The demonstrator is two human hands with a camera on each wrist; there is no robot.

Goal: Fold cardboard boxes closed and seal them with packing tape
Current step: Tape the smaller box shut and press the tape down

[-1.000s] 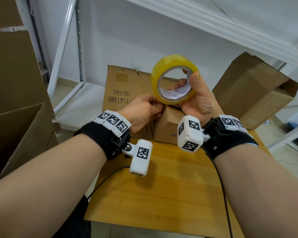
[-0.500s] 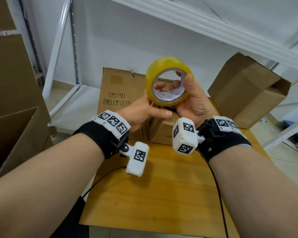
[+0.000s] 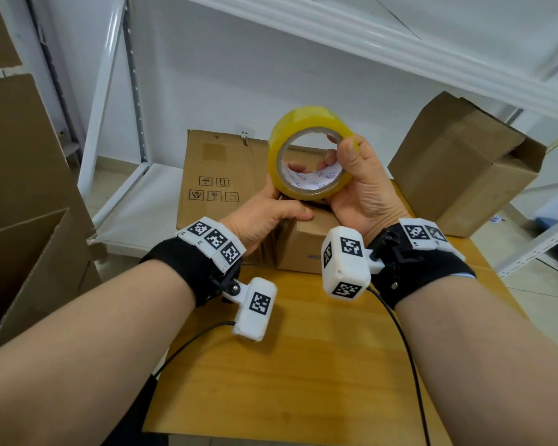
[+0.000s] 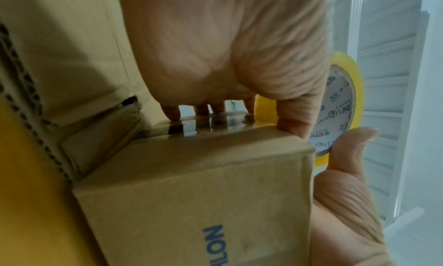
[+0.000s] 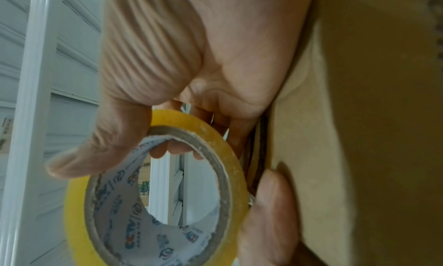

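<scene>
The sealing step is underway; the right hand [image 3: 361, 191] is gripping the tape roll [image 3: 310, 152] at twelve o'clock above the small box [image 3: 303, 246]; the left hand [image 3: 264, 217], fingers extended, is pressing tape onto its top; next probably calls for pulling tape taut across the seam.

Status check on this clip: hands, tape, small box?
Right hand grips tape roll, held above small box. Left hand presses on box top, thumb touching roll. Nothing in the way.

The left hand [image 3: 264, 217] and tape roll [image 3: 310, 152] are covering most of the small box's [image 3: 303, 249] top. A wrist camera is blocking its blue lettering at 3 o'clock. The frame edge is cropping the open carton [image 3: 23, 268] at 9 o'clock.
</scene>
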